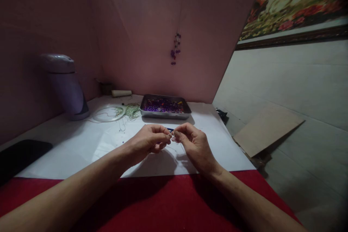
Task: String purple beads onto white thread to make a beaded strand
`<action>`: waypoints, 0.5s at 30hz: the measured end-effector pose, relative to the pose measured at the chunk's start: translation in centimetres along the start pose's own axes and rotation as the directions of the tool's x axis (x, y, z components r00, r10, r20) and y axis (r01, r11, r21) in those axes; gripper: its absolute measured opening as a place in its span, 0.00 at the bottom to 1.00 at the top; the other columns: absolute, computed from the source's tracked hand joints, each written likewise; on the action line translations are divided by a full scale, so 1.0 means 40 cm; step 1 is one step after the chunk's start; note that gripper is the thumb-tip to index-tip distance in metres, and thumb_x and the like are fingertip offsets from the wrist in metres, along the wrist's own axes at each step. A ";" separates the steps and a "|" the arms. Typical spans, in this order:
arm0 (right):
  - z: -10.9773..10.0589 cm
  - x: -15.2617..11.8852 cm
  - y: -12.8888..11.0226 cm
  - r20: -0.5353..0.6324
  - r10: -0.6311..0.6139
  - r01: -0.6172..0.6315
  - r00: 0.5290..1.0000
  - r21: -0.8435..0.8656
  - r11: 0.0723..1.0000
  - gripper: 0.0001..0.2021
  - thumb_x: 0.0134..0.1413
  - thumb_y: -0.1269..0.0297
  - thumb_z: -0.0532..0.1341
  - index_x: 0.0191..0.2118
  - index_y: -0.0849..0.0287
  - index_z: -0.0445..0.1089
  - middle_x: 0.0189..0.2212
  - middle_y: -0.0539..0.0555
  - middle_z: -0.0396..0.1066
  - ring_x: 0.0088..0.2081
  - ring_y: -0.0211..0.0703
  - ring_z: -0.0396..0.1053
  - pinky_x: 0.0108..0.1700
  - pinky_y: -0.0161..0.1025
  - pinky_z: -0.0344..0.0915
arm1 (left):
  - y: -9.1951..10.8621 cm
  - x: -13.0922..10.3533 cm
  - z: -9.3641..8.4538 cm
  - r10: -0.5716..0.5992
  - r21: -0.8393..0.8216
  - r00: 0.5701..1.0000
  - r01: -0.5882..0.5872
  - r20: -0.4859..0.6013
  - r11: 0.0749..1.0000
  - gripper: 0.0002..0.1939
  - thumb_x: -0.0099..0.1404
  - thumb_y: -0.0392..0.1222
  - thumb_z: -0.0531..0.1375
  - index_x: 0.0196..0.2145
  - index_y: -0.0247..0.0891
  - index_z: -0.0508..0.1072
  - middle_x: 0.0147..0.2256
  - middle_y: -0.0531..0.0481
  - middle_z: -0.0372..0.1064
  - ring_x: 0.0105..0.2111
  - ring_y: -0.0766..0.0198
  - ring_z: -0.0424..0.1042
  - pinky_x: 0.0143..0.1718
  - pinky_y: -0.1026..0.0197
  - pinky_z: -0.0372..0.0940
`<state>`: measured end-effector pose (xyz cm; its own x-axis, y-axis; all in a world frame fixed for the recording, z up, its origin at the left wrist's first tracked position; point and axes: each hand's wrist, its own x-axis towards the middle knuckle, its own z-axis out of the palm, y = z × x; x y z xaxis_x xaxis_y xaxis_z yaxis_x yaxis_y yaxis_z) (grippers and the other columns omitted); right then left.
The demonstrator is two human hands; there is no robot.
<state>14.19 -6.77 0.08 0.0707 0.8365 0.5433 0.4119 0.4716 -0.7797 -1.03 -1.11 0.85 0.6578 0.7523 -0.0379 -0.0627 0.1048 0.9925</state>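
My left hand (152,139) and my right hand (193,143) meet above the white sheet (108,145), both pinching a thin pale thread (174,138) between thumb and fingers. The thread's fine strands hang just below the fingertips. Behind the fingers a small piece of a dark blue object (170,129) shows; the rest is hidden. Just beyond the hands sits a metal tray (165,115) holding many purple beads and a few red and yellow pieces.
A purple bottle (66,90), a clear ring (98,119), tangled green thread (132,110) and a pale roll (121,93) stand or lie left of the tray. A dark flat object (27,152) lies at left. Beaded strands (176,49) hang against the pink panel (136,36).
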 end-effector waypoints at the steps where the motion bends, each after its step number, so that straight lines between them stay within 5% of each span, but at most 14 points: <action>1: 0.002 0.000 0.001 0.007 0.023 -0.023 1.000 0.049 0.999 0.05 0.55 0.70 0.56 0.30 0.60 0.66 0.23 0.50 0.68 0.26 0.37 0.67 0.30 0.35 0.65 | -0.001 -0.002 0.001 0.005 0.024 1.000 -0.005 0.005 1.000 0.04 0.51 0.36 0.61 0.25 0.33 0.70 0.20 0.54 0.62 0.18 0.74 0.54 0.19 0.68 0.42; 6: 0.006 -0.006 0.011 0.039 0.024 -0.028 0.999 0.102 0.994 0.04 0.56 0.68 0.55 0.33 0.59 0.67 0.21 0.47 0.66 0.21 0.34 0.66 0.21 0.31 0.62 | -0.002 -0.008 0.012 0.022 0.115 1.000 -0.023 0.008 0.993 0.04 0.52 0.37 0.60 0.25 0.33 0.70 0.17 0.56 0.59 0.17 0.74 0.53 0.19 0.67 0.44; 11: 0.000 -0.011 0.015 0.045 -0.132 0.137 0.990 -0.129 0.982 0.06 0.56 0.74 0.54 0.34 0.59 0.67 0.25 0.48 0.68 0.20 0.32 0.65 0.23 0.31 0.62 | 0.006 -0.005 0.021 0.025 0.158 0.997 -0.012 -0.075 0.987 0.05 0.51 0.37 0.61 0.25 0.32 0.69 0.16 0.56 0.60 0.16 0.74 0.53 0.18 0.68 0.45; 15: -0.010 -0.009 0.012 0.047 -0.287 0.283 0.957 -0.379 0.881 0.08 0.55 0.76 0.54 0.34 0.59 0.68 0.29 0.52 0.69 0.29 0.38 0.68 0.32 0.35 0.63 | 0.008 -0.001 0.017 0.059 0.145 0.993 -0.043 -0.103 0.989 0.06 0.53 0.38 0.60 0.24 0.32 0.69 0.14 0.57 0.57 0.15 0.75 0.52 0.18 0.68 0.45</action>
<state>14.71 -6.95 -0.37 -0.0930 0.6781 0.7290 0.7269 0.5466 -0.4157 -0.57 -1.56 1.25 0.5721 0.8202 0.0085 0.0181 -0.0230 0.9996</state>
